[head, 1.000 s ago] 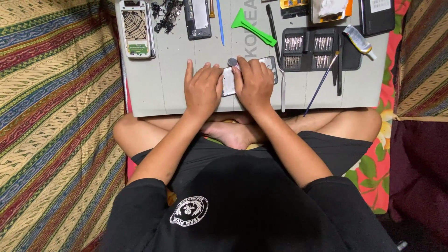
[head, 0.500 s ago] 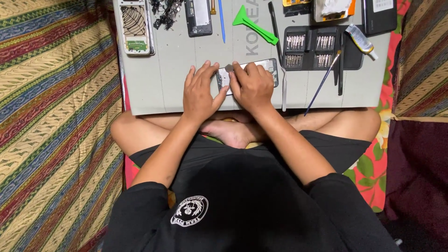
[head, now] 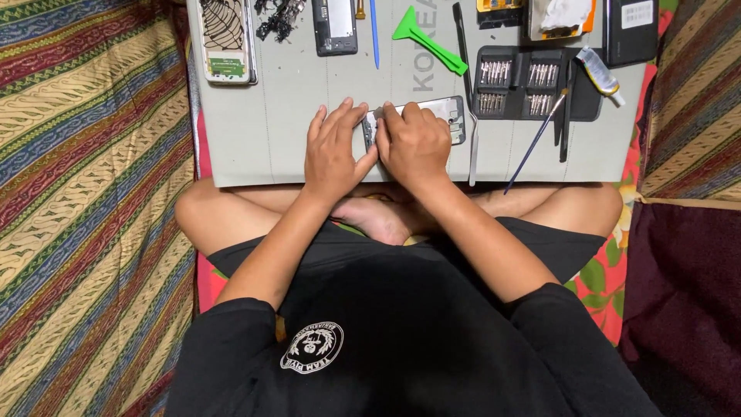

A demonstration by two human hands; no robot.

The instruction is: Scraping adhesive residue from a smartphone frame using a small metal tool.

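Note:
I sit cross-legged behind a grey work mat. An opened phone frame lies flat on the mat near its front edge. My left hand presses on the frame's left end with fingers spread. My right hand covers the frame's middle, fingers curled down onto it. Both hands touch each other at the thumbs. Most of the frame is hidden under my hands; only its right end shows.
On the mat lie a black screwdriver-bit case, a green pry tool, a thin brush, metal tweezers, a glue tube, a phone back cover and a dark phone body. Striped cloth lies at left.
Both hands stayed on the phone frame with small shifts of the fingers. The view moved slightly; the frame itself has not moved.

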